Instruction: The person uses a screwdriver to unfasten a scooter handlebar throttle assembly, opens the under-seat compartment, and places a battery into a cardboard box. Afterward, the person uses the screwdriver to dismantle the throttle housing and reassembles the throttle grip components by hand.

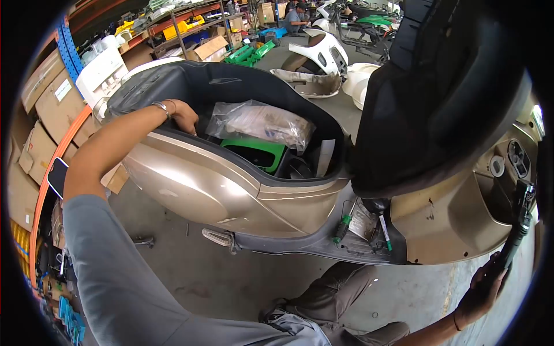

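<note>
My left hand (184, 117) reaches over the near rim into the open under-seat compartment (254, 78) of a gold scooter; its fingertips are hidden inside. To the right of that hand, a clear plastic bag (262, 122) with brownish contents lies in the compartment. Below the bag sits a green and black object (254, 151), with a white strip (325, 157) standing at the right end. At the lower right, my right hand (482, 285) is closed around a long black tool (517, 225), held upright beside the scooter's front panel.
The raised black seat (433, 109) stands at the right. A green-handled screwdriver (343, 228) and a white and green pen-like item (385, 230) lie on the footboard (300, 245). Shelving (75, 138) with boxes lines the left. A person (296, 20) is in the background.
</note>
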Demonstrator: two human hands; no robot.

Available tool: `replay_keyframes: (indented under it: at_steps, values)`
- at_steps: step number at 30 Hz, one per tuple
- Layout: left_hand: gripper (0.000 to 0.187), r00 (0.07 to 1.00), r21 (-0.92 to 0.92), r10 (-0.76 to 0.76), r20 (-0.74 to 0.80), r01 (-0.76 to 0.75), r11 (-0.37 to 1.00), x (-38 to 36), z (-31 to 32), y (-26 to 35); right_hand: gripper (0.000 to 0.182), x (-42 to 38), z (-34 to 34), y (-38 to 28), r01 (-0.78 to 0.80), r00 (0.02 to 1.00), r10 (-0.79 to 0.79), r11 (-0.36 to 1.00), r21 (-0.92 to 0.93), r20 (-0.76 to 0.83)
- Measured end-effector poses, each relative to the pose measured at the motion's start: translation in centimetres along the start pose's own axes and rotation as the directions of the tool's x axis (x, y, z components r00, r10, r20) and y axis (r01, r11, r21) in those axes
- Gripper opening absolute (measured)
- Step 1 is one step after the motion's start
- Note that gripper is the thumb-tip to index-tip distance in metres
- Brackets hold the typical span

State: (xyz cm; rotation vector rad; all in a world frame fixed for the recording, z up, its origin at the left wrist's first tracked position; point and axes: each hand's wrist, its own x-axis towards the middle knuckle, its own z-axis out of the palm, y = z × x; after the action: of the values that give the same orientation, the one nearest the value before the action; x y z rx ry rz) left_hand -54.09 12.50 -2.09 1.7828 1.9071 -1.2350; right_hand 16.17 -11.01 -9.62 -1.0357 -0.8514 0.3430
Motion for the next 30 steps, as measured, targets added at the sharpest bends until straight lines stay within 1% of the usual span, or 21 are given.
replay_keyframes:
  at_steps: [1,3,4,6,7,8,10,11,12,14,15,17,18,19,21,22,23,25,26,28,30]
  values:
    - [0.068,1.0,0.005,-0.015,-0.005,0.015,1.0,0.1,0.0,0.2,0.053,-0.3,0.6,-0.6,-0.007,1.0,0.007,1.0,-0.012,0.016]
    - [0.067,0.999,0.024,-0.041,-0.022,0.041,0.999,0.3,-0.2,0.2,0.052,-1.1,3.5,-1.1,0.017,0.987,-0.019,1.0,-0.014,-0.161]
    - [0.066,0.999,-0.037,-0.032,-0.009,0.032,0.999,0.4,-0.2,0.0,0.051,0.1,1.5,-0.3,0.033,0.999,-0.032,0.999,-0.041,0.012]
    - [0.064,1.0,-0.145,-0.013,0.016,0.015,0.989,0.4,-0.6,-0.3,0.05,0.4,-0.1,0.7,-0.01,0.993,0.004,0.999,-0.052,-0.115]
    - [0.06,0.997,-0.075,0.019,-0.077,-0.025,0.997,0.8,-0.4,-0.6,0.055,0.3,-0.3,-0.5,0.037,0.999,-0.037,0.999,-0.034,0.0]
    - [0.06,0.991,-0.047,0.014,-0.132,-0.02,0.999,1.3,-0.2,-1.1,0.061,0.1,-0.4,-1.7,0.082,0.99,-0.081,0.997,-0.01,0.116]
    - [0.059,0.97,0.005,0.01,-0.242,-0.009,1.0,0.4,-0.5,-0.2,0.052,-0.8,1.1,-2.6,0.095,0.994,-0.095,0.995,-0.005,0.053]
    - [0.058,0.978,-0.097,-0.096,-0.185,0.079,0.992,-0.4,-1.4,0.9,0.048,-1.0,0.9,-2.3,0.138,0.99,-0.138,0.99,0.004,0.023]
    - [0.057,0.979,-0.095,-0.103,-0.179,0.087,0.992,-0.1,-1.3,1.2,0.046,-0.4,-0.9,-2.0,0.099,0.978,-0.126,0.982,0.163,0.167]
    - [0.056,0.978,-0.093,-0.12,-0.172,0.105,0.99,0.7,-1.3,1.0,0.045,-0.8,-0.4,-1.8,0.188,0.981,-0.191,0.979,-0.082,-0.026]
    - [0.056,0.984,-0.139,-0.131,-0.121,0.114,0.984,1.0,-1.2,0.9,0.045,-0.8,-0.6,-1.9,0.177,0.984,-0.176,0.98,-0.092,0.011]
    - [0.056,0.989,-0.227,-0.146,-0.024,0.137,0.964,1.7,-1.2,0.6,0.047,-0.6,-1.2,-2.0,0.145,0.984,-0.148,0.989,0.038,0.098]
    - [0.057,0.99,-0.192,-0.138,-0.036,0.129,0.973,1.8,-1.3,0.6,0.047,-0.4,-1.5,-1.9,0.121,0.98,-0.135,0.987,0.101,0.143]
    - [0.057,0.99,-0.157,-0.13,-0.047,0.121,0.98,1.6,-1.4,0.7,0.049,-0.3,-1.5,-1.8,0.03,0.988,-0.069,0.962,0.271,0.135]
    - [0.06,0.995,-0.116,-0.1,-0.027,0.096,0.989,1.5,-1.5,0.5,0.052,-0.6,-0.2,-1.6,0.129,0.989,-0.135,0.986,-0.108,-0.053]
    - [0.062,0.997,-0.113,-0.078,0.004,0.078,0.991,1.5,-1.4,0.4,0.053,-0.7,0.4,-1.6,0.147,0.972,-0.194,0.942,-0.301,-0.13]
    - [0.064,0.998,-0.11,-0.056,0.032,0.059,0.992,1.5,-1.4,0.3,0.053,-0.6,0.2,-1.5,0.132,0.985,-0.151,0.971,-0.199,-0.082]
    - [0.062,0.997,-0.006,-0.068,0.023,0.068,0.998,1.1,-1.4,1.0,0.054,-0.3,-0.7,-1.7,0.078,0.996,-0.078,0.997,0.002,0.03]
    - [0.061,0.997,0.048,-0.072,0.015,0.071,0.996,0.8,-1.5,1.4,0.053,-0.3,-0.3,-1.6,0.08,0.997,-0.08,0.997,0.002,0.004]
    - [0.057,0.988,0.068,-0.141,0.058,0.137,0.988,0.0,-2.0,2.3,0.053,-0.4,0.3,-1.8,0.085,0.995,-0.085,0.996,-0.003,-0.048]
    - [0.051,0.983,0.126,-0.169,0.068,0.16,0.979,-0.2,-2.3,2.3,0.052,-0.4,-0.4,-1.8,0.075,0.997,-0.076,0.997,0.032,0.023]
